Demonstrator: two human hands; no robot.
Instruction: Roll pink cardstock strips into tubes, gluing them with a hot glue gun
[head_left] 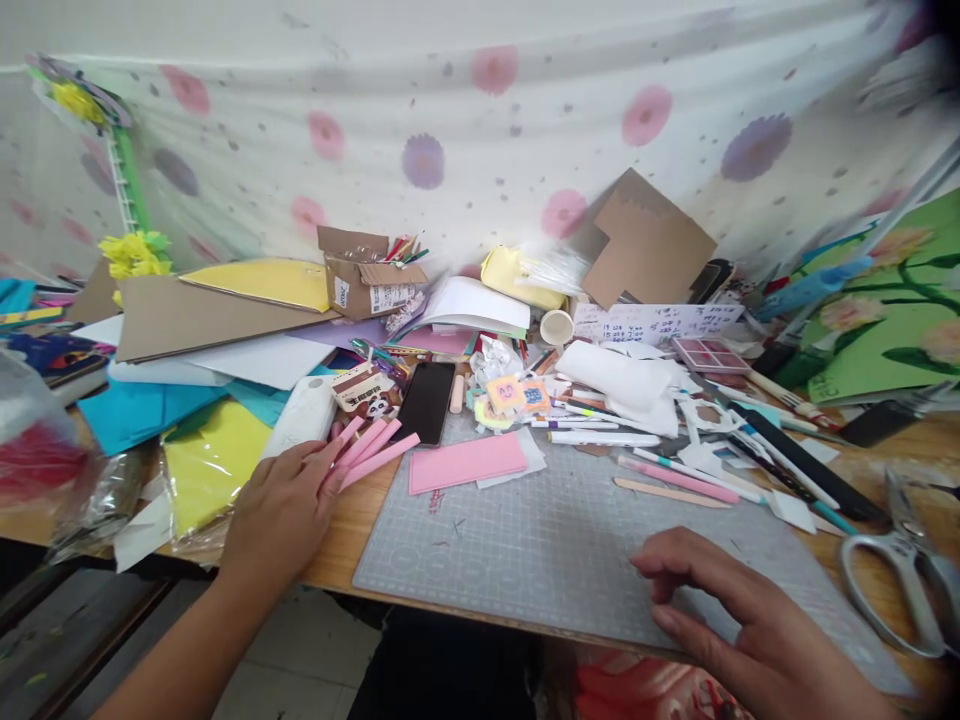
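Note:
Several pink strips [383, 459] lie fanned out at the left of the table, and my left hand [283, 500] is closed on their near ends. My right hand [720, 605] hovers at the front right of the grey cutting mat [525, 560], fingers apart and holding nothing. On the mat's back left part lies a flat pink rectangle [469, 463], partly over a white paper piece [534, 456]. Just behind the strips is a black phone [427, 402]. A wooden stick [670, 492] and a pink pen [679, 480] lie at the mat's back right.
Silver scissors [900, 570] lie at the far right. Yellow paper in plastic [210, 465] and a white box [304, 415] are beside my left hand. Behind stand a cardboard box [360, 285], a roll of white tissue [615, 378], a paper cup [557, 328] and scattered pens.

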